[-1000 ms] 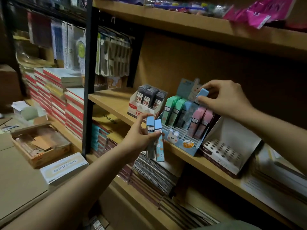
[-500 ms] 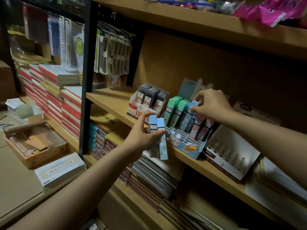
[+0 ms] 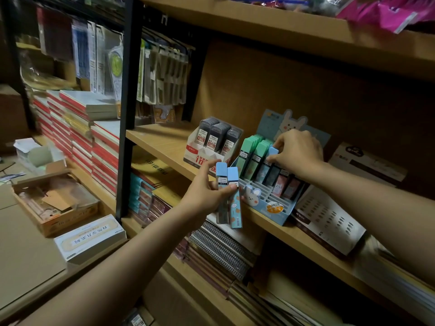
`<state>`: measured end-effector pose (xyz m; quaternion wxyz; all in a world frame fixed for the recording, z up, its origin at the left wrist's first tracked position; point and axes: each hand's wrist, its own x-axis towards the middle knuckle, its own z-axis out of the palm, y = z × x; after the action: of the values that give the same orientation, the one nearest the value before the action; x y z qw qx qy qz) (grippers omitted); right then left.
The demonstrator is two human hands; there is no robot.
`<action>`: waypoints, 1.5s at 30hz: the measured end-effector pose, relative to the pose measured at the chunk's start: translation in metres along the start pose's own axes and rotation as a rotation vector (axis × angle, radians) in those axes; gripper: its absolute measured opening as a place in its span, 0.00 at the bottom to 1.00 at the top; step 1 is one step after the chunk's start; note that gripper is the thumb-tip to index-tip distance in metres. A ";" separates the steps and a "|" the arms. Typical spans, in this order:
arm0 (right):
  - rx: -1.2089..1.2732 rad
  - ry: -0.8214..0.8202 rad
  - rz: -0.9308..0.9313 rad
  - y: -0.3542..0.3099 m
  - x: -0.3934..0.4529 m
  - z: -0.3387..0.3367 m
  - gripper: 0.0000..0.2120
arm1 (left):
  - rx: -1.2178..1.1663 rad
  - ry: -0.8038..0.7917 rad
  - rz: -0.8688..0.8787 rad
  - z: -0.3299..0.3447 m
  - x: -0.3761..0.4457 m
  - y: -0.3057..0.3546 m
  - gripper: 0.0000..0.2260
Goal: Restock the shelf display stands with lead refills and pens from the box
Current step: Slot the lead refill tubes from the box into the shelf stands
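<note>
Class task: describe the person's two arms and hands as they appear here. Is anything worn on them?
Both forearms are bare up to the frame edge, with no sleeves showing. The left hand and right hand wear no gloves; no watch, bracelet or ring is visible.

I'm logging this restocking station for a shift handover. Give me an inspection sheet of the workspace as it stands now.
Surface: wooden shelf, bare at its left end.
Job's things: rabbit display stand holds green, blue and pink refill cases; front slots unfilled. Dark refill stand beside it, stocked.
Clutter: perforated white stand, lying tilted to the right.
Grippers: left hand holds two blue-capped refill cases; right hand pinches a blue-capped case in the rabbit stand.
Cables: nothing seen.
Surroundings: stacked notebooks, open cardboard box at left.
</note>
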<state>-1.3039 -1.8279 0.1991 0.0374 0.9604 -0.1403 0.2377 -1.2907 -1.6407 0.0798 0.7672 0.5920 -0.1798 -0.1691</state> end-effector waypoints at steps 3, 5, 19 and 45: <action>-0.054 0.009 -0.026 -0.003 -0.001 0.001 0.18 | 0.018 -0.011 -0.035 0.003 -0.003 0.003 0.20; 0.013 0.027 -0.049 0.001 -0.002 -0.003 0.20 | 0.042 -0.023 -0.035 0.005 -0.006 0.005 0.18; 0.374 -0.267 -0.285 -0.023 -0.052 -0.032 0.14 | -0.032 -0.122 0.124 0.012 -0.015 0.012 0.12; 0.195 -0.010 -0.164 0.028 -0.002 -0.010 0.11 | 0.036 0.065 0.033 0.002 -0.011 0.017 0.18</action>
<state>-1.3181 -1.8529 0.2075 -0.0376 0.9689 -0.0375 0.2415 -1.3007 -1.6328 0.0956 0.7645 0.6078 -0.1676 -0.1340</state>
